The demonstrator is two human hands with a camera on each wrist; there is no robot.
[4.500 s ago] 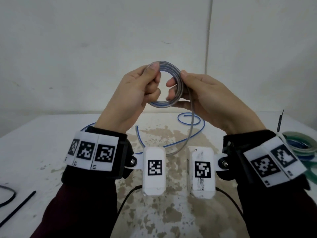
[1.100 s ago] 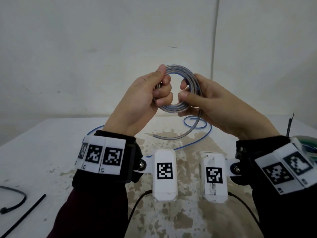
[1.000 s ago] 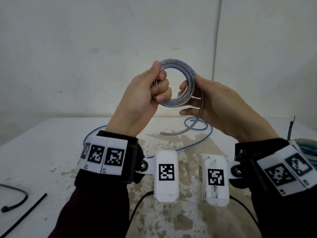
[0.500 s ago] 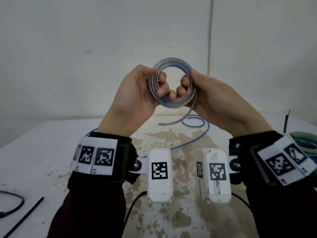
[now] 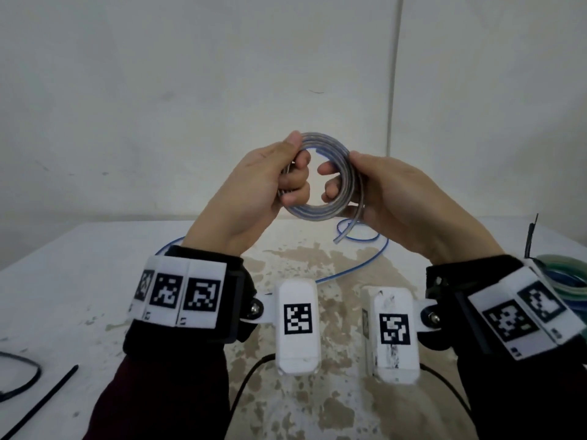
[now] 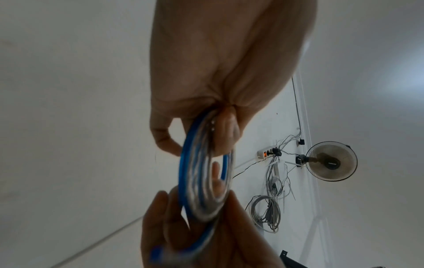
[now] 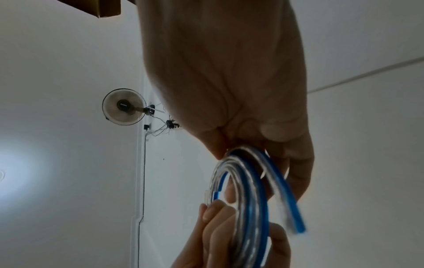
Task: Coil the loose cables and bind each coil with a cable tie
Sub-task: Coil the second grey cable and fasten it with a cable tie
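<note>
- Both hands are holding the coil (image 5: 320, 182) of clear-and-blue cable upright in the air, above the far half of the table (image 5: 79, 281) and well apart from its surface.
- The left hand (image 5: 254, 192) is gripping the coil's left side, thumb lying over the top of the turns and fingers curling through the ring.
- The right hand (image 5: 390, 198) is pinching the right side, thumb on the outer edge and fingers hooking inside.
- The cable's free end (image 5: 344, 231) is hanging loose just below the coil, under the right palm.
- A loose blue cable (image 5: 359, 258) is lying on the table beyond the wrists, curving toward the back edge.
- Black cable ties (image 5: 41, 401) are lying at the table's near left edge, well apart from both hands.
- A stack of coiled cables (image 5: 568, 277) is sitting at the right edge, just beside the right wrist.
- The stained middle of the table between the forearms is lying open.
</note>
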